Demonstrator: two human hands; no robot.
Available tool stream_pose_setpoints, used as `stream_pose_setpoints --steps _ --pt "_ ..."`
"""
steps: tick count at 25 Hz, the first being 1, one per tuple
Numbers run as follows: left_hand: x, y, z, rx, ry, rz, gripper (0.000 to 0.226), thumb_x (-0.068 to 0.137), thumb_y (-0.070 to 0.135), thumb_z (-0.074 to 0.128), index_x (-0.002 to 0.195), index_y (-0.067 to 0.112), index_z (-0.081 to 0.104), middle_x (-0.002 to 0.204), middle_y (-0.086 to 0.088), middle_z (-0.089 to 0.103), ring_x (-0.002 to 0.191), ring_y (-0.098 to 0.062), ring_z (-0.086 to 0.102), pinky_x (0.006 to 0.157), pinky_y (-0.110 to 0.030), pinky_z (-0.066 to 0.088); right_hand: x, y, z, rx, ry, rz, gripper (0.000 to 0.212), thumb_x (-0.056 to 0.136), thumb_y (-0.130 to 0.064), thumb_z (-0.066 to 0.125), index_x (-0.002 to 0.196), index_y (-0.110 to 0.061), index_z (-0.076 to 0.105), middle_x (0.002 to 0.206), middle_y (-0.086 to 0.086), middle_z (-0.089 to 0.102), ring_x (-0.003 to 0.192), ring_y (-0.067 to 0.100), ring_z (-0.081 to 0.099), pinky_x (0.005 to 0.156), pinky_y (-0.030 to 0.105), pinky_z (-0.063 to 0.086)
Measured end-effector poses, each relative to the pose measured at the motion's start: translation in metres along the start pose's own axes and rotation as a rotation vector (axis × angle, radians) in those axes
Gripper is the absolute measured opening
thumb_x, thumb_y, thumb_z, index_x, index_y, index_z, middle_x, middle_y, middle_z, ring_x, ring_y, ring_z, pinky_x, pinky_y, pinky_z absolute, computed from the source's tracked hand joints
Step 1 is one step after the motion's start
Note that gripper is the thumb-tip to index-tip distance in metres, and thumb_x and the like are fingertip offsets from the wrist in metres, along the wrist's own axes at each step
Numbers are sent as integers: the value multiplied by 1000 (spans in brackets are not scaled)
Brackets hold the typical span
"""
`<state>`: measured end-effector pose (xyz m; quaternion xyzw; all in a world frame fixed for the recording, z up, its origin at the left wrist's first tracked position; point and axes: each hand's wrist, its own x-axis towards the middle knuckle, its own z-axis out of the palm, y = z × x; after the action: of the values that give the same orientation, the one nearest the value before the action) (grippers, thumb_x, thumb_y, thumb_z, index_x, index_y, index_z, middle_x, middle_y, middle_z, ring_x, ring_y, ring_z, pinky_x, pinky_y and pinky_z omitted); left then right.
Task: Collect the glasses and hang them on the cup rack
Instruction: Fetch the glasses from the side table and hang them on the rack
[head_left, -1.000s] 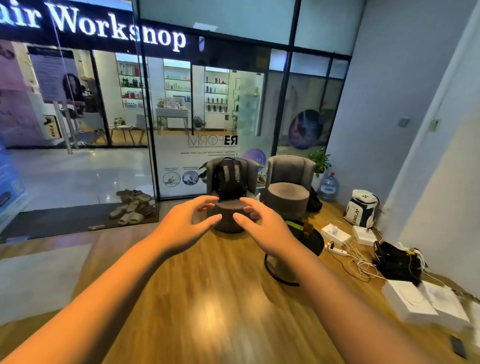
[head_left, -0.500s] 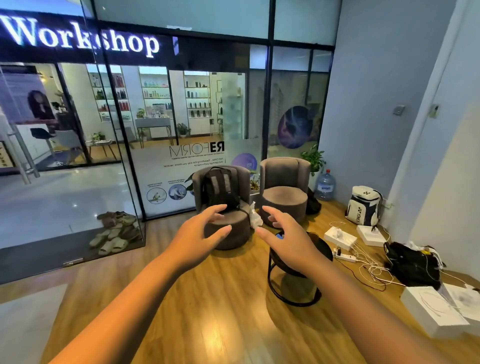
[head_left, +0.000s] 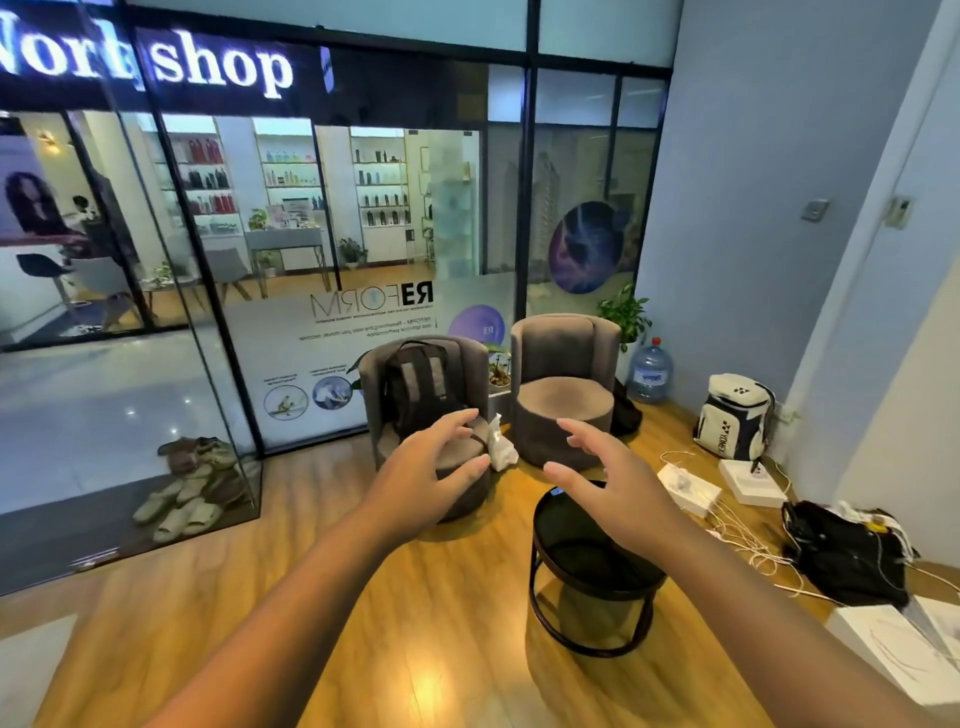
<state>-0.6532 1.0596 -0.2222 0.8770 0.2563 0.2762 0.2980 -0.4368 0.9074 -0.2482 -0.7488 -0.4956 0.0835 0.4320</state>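
No glasses and no cup rack show in the head view. My left hand (head_left: 431, 467) is stretched out in front of me with fingers spread, holding nothing. My right hand (head_left: 608, 478) is held out beside it, also with fingers apart and nothing in it. Both hands hover in the air over a wooden floor, palms turned toward each other. The right hand is above the far rim of a small round black side table (head_left: 587, 566).
Two grey round armchairs stand ahead: one (head_left: 415, 395) with a dark backpack (head_left: 421, 384), one (head_left: 566, 384) bare. A glass wall (head_left: 208, 312) runs behind them. At right lie white boxes (head_left: 691, 488), cables, a black bag (head_left: 847, 556), a white backpack (head_left: 735, 415) and a water bottle (head_left: 649, 374).
The view has swung to the right and moved closer to the armchairs and black table. Both hands stay raised and spread, a little further apart now.
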Motion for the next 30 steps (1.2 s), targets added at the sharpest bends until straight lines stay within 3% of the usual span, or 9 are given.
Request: stream_pose_setpoints --steps 6,12,19,23,26,30 --pt "107 -42 37 -34 -91 49 59 100 41 66 155 35 45 148 12 57 141 -11 48 115 -45 46 74 46 0 -59 64 74 65 94 -62 65 153 -51 40 156 -13 51 129 -1 43 93 24 39" --pt "226 -95 42 -70 -200 106 60 99 42 66 155 35 44 148 13 57 140 -12 49 115 -48 46 166 74 15 -96 176 215 66 94 -62 66 153 -52 39 156 -11 51 140 15 49 96 29 42" --pt "339 -159 56 -77 -273 142 63 98 49 64 156 41 39 144 15 60 135 -9 54 113 -34 46 237 110 32 -96 264 336 71 89 -65 70 151 -56 38 157 -10 50 140 18 48 92 32 45" --pt "398 -165 99 -94 -336 176 69 96 57 62 157 46 30 137 24 60 132 -3 53 117 -44 43 269 142 21 -140 302 383 79 87 -61 76 154 -51 37 159 -8 48 143 19 46 97 35 46" --pt "433 -167 137 -116 -379 191 71 90 65 58 154 52 30 130 32 56 126 3 52 108 -36 51 290 172 7 -157 323 410 85 83 -60 80 156 -48 37 160 -8 48 144 19 45 100 35 44" --pt "477 -159 190 -143 -427 169 65 90 69 53 149 60 28 120 42 53 114 13 51 100 -20 41 322 224 -18 -155 328 422 87 82 -59 82 156 -49 37 161 -7 46 145 20 43 104 39 45"
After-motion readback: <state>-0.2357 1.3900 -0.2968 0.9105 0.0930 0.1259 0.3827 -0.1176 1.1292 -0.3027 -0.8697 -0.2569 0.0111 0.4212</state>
